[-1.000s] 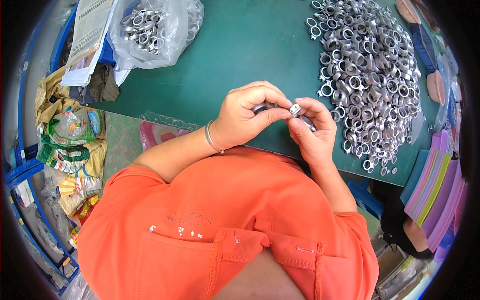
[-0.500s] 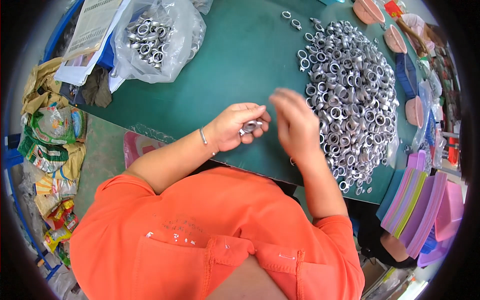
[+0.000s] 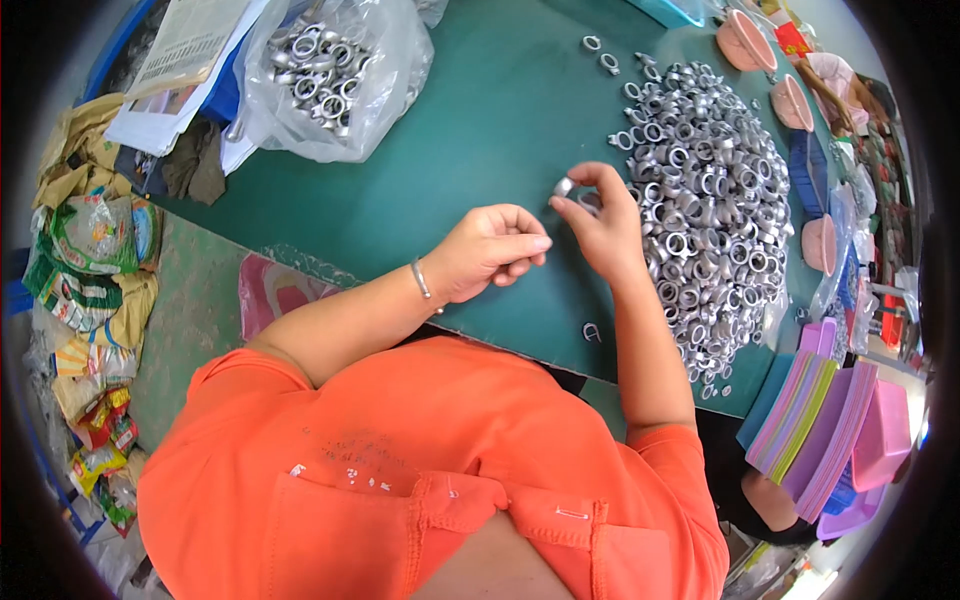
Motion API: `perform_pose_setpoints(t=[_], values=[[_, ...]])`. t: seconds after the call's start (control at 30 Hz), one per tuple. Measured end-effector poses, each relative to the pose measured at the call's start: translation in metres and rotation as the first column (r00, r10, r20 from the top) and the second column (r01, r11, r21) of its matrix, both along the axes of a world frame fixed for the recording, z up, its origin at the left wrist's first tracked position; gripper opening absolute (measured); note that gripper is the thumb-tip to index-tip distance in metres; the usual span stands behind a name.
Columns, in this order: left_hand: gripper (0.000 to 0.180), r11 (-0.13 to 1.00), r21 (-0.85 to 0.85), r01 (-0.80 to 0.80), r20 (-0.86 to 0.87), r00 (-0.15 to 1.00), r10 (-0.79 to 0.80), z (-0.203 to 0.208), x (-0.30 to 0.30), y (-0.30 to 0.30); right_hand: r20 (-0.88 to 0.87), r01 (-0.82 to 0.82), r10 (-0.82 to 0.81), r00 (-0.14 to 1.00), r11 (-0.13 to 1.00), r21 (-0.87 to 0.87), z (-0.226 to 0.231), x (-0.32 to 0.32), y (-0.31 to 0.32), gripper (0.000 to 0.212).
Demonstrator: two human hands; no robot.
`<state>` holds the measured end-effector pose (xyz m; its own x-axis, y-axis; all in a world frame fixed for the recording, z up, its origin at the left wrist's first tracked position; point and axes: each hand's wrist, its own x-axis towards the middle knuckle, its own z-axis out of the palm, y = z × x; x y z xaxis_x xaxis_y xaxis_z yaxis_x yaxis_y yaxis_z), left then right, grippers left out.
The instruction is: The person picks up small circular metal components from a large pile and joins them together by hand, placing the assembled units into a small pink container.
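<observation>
My right hand [image 3: 612, 228] pinches a small silver metal ring [image 3: 565, 187] between thumb and fingertips, just left of a large heap of similar metal rings [image 3: 705, 215]. Another bit of ring shows behind the thumb, and I cannot tell whether it is a second piece. My left hand [image 3: 488, 250] is closed beside it, thumb laid over curled fingers; whatever may be inside is hidden. One loose ring [image 3: 591, 332] lies near the table edge by my right forearm. At the upper left a clear plastic bag [image 3: 385, 110] holds more rings.
The green table [image 3: 470, 120] carries papers [image 3: 185, 60] at the far left and two loose rings [image 3: 600, 55] beyond the heap. Pink baskets [image 3: 745, 42] line the right side. Stacked coloured trays [image 3: 810, 420] stand at the lower right. Bags and wrappers [image 3: 100, 260] pile up at the left.
The ring that showed in my left hand is out of sight there, and that hand has closed. My right hand, blurred before, now pinches a ring. The view has shifted slightly.
</observation>
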<state>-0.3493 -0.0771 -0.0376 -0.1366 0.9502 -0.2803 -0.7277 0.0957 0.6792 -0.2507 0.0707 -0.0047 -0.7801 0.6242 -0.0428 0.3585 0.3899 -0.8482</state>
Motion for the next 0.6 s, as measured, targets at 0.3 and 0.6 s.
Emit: perform_pose_setpoints(t=[0.3, 0.6], values=[[0.018, 0.996, 0.09, -0.012, -0.057, 0.998, 0.017, -0.001, 0.007, -0.003, -0.541, 0.003, -0.083, 0.837, 0.989, -0.148, -0.016, 0.043, -0.051, 0.025], [0.011, 0.977, 0.213, -0.024, -0.611, 0.777, 0.152, 0.015, 0.015, -0.005, -0.35, 0.015, -0.266, 0.898, 0.813, -0.582, -0.005, 0.068, -0.055, 0.021]])
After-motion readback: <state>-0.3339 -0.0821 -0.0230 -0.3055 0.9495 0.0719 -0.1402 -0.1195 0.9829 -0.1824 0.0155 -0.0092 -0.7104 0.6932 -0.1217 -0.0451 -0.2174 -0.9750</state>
